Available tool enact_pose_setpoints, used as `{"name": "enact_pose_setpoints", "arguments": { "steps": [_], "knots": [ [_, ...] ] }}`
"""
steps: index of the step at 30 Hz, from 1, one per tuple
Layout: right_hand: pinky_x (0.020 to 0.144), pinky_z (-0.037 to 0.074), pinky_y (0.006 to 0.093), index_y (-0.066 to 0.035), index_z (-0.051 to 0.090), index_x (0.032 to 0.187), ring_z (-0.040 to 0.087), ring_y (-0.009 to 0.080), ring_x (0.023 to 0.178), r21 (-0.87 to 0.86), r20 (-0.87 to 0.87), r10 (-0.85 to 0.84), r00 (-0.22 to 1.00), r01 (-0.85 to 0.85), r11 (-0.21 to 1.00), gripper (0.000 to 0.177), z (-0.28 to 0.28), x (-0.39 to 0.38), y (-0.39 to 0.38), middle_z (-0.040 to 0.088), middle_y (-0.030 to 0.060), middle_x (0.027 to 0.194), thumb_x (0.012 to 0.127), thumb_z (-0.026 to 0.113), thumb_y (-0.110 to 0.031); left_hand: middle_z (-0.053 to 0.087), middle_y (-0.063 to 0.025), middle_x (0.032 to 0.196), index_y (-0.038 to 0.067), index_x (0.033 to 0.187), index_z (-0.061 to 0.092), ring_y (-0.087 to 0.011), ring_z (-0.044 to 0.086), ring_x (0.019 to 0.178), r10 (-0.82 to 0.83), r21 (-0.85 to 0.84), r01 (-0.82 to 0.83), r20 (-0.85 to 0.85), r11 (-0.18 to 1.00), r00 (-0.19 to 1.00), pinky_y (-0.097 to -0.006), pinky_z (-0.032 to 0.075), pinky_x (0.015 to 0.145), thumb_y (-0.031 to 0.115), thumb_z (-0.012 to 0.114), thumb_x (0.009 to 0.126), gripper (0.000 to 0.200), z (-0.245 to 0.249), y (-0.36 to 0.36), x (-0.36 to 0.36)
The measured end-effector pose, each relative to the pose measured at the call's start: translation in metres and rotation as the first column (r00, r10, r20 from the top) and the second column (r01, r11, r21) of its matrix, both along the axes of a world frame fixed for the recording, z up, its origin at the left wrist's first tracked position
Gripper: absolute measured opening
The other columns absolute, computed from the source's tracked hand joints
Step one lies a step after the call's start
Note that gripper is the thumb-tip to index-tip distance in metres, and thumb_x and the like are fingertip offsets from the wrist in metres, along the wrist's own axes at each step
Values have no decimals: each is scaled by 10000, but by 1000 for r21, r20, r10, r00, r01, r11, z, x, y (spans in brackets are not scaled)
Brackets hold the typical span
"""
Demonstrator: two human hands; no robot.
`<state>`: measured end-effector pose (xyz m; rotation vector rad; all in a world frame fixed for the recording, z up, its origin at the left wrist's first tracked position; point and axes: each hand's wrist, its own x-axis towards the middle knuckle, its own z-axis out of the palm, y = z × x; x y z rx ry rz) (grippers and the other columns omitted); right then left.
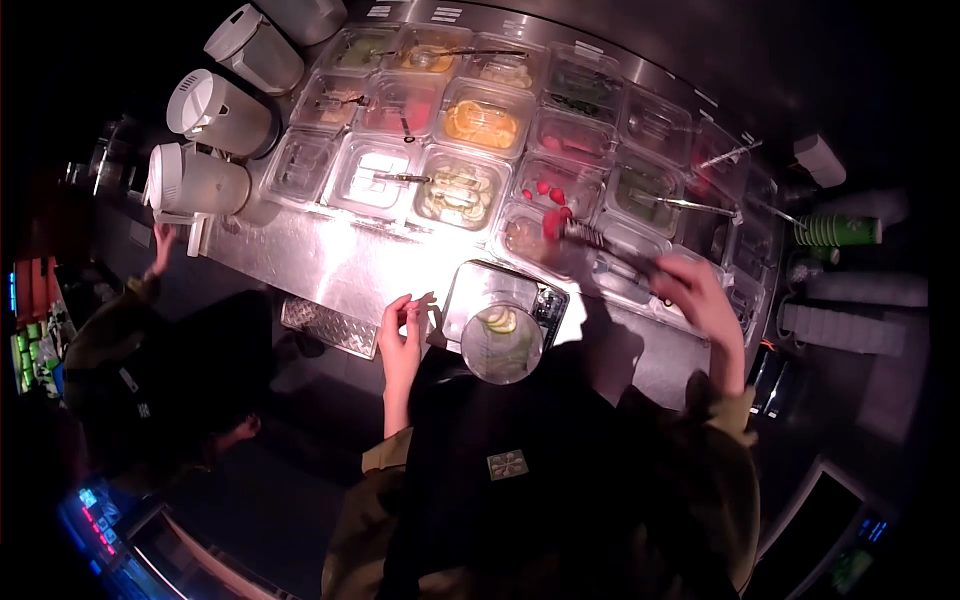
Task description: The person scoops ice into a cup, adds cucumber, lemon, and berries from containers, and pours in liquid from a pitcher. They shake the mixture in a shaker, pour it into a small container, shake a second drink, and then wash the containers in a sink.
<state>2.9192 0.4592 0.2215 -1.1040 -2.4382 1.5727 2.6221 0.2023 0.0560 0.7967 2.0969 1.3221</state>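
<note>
My right hand (pixel 693 292) grips dark tongs (pixel 622 256), whose tips hold a piece of red fruit (pixel 556 222) above the front containers, right below a tub of strawberries (pixel 543 188). To the left, my left hand (pixel 405 322) is raised over the counter edge, fingers curled with thumb and fingertips close together; whether anything small is between them is too unclear to see. Between my hands a clear cup (pixel 502 344) with green slices inside stands in front of a dark-edged tray (pixel 478 287).
Rows of clear tubs hold orange slices (pixel 482 122), pale slices (pixel 458 193) and other cut food. White-lidded pitchers (pixel 197 180) line the back left. Green cups (pixel 838 231) lie stacked at right. A co-worker's hand (pixel 163 246) reaches near the lowest pitcher.
</note>
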Motion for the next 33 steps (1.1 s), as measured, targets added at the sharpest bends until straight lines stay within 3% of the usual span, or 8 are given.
{"name": "enact_pose_setpoints", "arguments": {
  "steps": [2, 7, 10, 13, 15, 22, 29, 33],
  "knots": [
    [548, 440, 284, -13, 630, 995, 616, 184, 616, 188, -264, 27, 964, 24, 982, 284, 7, 11, -45, 647, 153, 794, 767, 679, -175, 625, -111, 937, -20, 1088, 527, -179, 599, 826, -4, -1, 4, -16, 1000, 1000, -288, 465, 756, 85, 489, 888, 229, 0, 0, 2],
    [469, 419, 360, -62, 575, 1080, 514, 298, 452, 519, 267, 274, 924, -377, 767, 403, 41, -25, -94, 522, 97, 520, 775, 633, -319, 622, -106, 928, -10, 1094, 527, -185, 597, 836, -23, 25, 23, 9, 999, 1000, -298, 465, 767, 117, 487, 894, 240, 7, 4, 4],
    [475, 430, 345, -65, 561, 1093, 537, 283, 476, 465, 155, 275, 949, -316, 827, 416, 38, -21, -86, 552, 96, 565, 765, 642, -308, 608, -92, 952, -3, 1107, 520, -161, 592, 856, -27, 27, 26, 22, 999, 999, -277, 458, 761, 104, 490, 894, 240, 7, 1, 0],
    [503, 432, 329, -37, 600, 1007, 582, 263, 560, 195, 82, 19, 996, -35, 980, 349, 18, -19, -52, 578, 125, 613, 776, 640, -295, 602, -83, 963, 2, 1115, 517, -149, 588, 869, -50, 25, 49, 26, 998, 998, -265, 455, 765, 80, 497, 885, 243, 0, -3, -3],
    [536, 440, 362, -33, 618, 940, 597, 299, 611, 255, 7, -226, 974, 217, 942, 348, -42, -26, -27, 577, 150, 613, 781, 619, -343, 602, -81, 958, 7, 1115, 519, -151, 588, 871, -120, 31, 119, 27, 992, 992, -266, 455, 771, 76, 501, 882, 244, -1, -3, -5],
    [642, 477, 468, 25, 583, 822, 606, 394, 730, 533, 472, -255, 844, -43, 845, 463, -212, -64, 55, 623, 218, 742, 778, 557, -435, 620, -108, 945, 12, 1063, 536, -180, 602, 842, -267, 3, 269, 117, 963, 957, -265, 467, 744, -28, 469, 822, 253, 8, 13, 7],
    [612, 471, 477, 18, 540, 856, 598, 401, 667, 574, 338, -253, 907, 14, 818, 443, -241, -79, 54, 610, 222, 703, 806, 518, -422, 623, -109, 910, 9, 1034, 549, -177, 604, 811, -140, -23, 146, 159, 989, 977, -274, 482, 710, 16, 478, 853, 194, 2, 10, -3],
    [560, 436, 461, -1, 496, 845, 572, 405, 615, 479, 69, -331, 941, 260, 838, 397, -226, -73, 42, 582, 215, 655, 810, 569, -390, 625, -127, 857, 22, 1000, 574, -228, 616, 781, -208, 16, 208, -16, 978, 978, -296, 482, 694, 64, 496, 860, 165, -5, 39, -10]
  ]
}}
